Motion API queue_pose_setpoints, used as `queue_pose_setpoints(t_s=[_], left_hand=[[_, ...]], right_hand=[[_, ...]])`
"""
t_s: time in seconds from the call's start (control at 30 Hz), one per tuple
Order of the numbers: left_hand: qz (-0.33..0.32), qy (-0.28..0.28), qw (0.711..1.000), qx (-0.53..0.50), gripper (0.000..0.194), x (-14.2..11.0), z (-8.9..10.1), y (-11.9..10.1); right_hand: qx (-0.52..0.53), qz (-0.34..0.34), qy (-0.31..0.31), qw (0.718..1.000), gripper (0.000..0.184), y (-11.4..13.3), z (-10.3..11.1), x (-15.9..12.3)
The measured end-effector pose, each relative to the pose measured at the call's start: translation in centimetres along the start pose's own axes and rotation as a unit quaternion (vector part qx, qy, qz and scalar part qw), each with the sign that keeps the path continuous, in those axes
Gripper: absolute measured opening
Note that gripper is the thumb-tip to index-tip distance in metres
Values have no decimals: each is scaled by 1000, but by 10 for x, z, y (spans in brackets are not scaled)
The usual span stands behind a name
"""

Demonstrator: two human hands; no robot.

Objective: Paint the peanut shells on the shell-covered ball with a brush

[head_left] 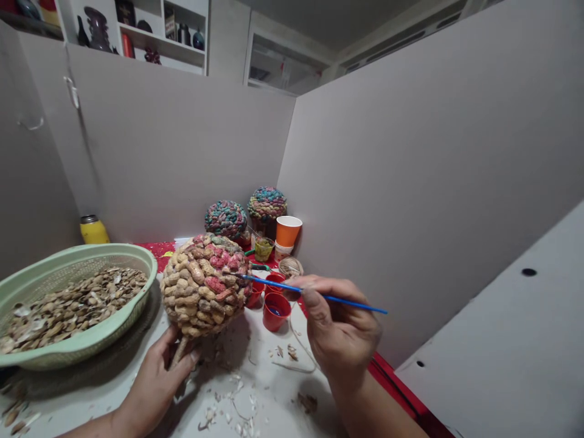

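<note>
A ball covered in peanuts in their shells [196, 292] stands tilted on a stick-like stem in front of me. Patches of pink, red and a little green paint colour its upper right side; the rest is bare tan shell. My left hand [162, 368] is closed around the stem [180, 353] just under the ball. Between the thumb and fingers of my right hand [340, 322] is a thin blue paintbrush [337, 299], its dark tip at the ball's right face. Close behind the brush stands a red cup [276, 313] with dark liquid in it.
A green colander [137, 304] full of empty shells [77, 304] is at left, a yellow bottle [94, 230] behind it. Two painted balls [225, 219], an orange paper cup [289, 232] and more red cups stand at the back. Shell bits and string litter the white tabletop; grey panels enclose it.
</note>
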State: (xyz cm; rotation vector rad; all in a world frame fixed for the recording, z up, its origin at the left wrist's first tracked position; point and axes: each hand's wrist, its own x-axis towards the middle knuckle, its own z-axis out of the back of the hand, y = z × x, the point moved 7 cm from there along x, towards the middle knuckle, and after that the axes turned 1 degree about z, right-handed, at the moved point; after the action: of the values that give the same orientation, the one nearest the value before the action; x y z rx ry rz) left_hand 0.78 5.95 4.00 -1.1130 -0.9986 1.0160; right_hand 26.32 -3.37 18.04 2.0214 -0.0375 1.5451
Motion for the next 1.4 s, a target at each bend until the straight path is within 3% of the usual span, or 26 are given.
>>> queue_pose_setpoints(t_s=[0.17,0.47,0.67,0.9,1.23,1.4], left_hand=[[-10,4,1000,-7,54,0,0,0],[2,-4,1000,-1,54,0,1,-2],[-12,0,1000,7,49,1,2,2],[-23,-2,1000,10,44,0,1,5],[-18,-30,999,-22,50,1,3,-15],[-23,-32,999,-9,41,0,5,-8]], right_hand=[[6,92,68,993,28,12,-10,-3],[-11,146,101,984,43,16,-10,-5],[-17,172,86,981,44,18,-4,-6],[-32,172,117,978,47,19,-13,-8],[-19,184,81,979,49,18,-3,-7],[-24,200,70,977,43,19,-1,-8]])
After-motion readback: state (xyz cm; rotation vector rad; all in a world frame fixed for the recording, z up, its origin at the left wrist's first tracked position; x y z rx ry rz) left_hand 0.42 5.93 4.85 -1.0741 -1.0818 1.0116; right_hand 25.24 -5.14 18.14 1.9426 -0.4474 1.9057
